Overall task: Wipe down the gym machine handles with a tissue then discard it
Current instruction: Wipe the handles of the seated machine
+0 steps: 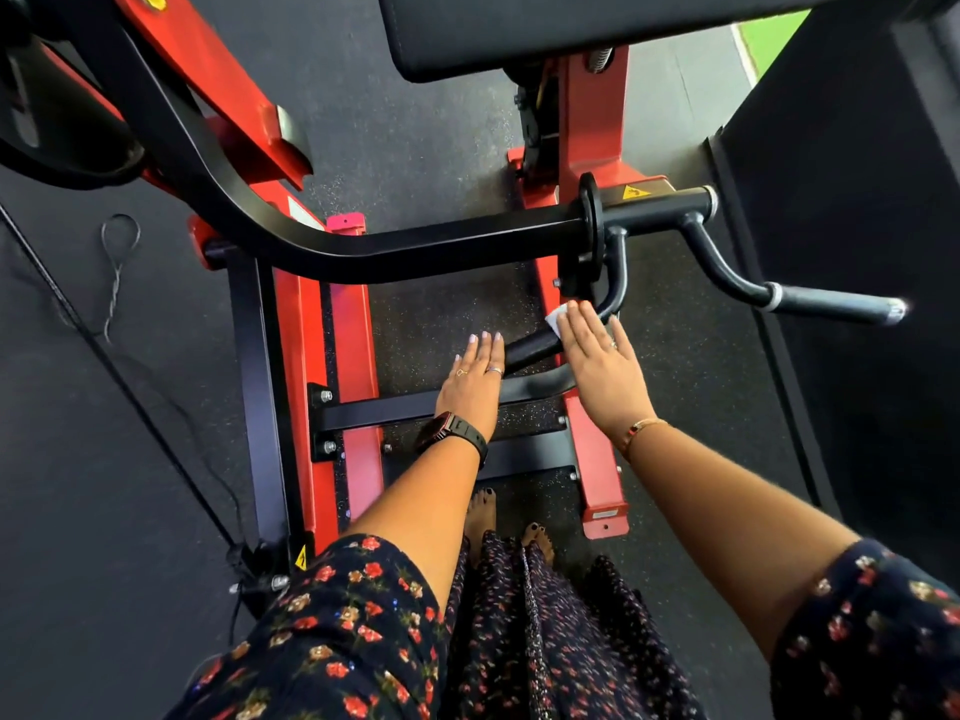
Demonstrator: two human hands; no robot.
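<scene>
Nearest, two bare feet (480,511) stand on the dark floor (104,459), between the rails of the red frame (353,366). Farther out, the left hand (472,379) is flat with fingers straight and holds nothing. It sits at the left end of the handle (530,350); contact cannot be confirmed. The right hand (602,366) is also flat with fingers straight, and presses the tissue (555,320) against the same handle near its bend. Only a white corner of the tissue shows, left of the fingertips. Far right, a second handle (831,305) projects from the black arm (415,246), untouched. Farthest is a black pad (571,33).
</scene>
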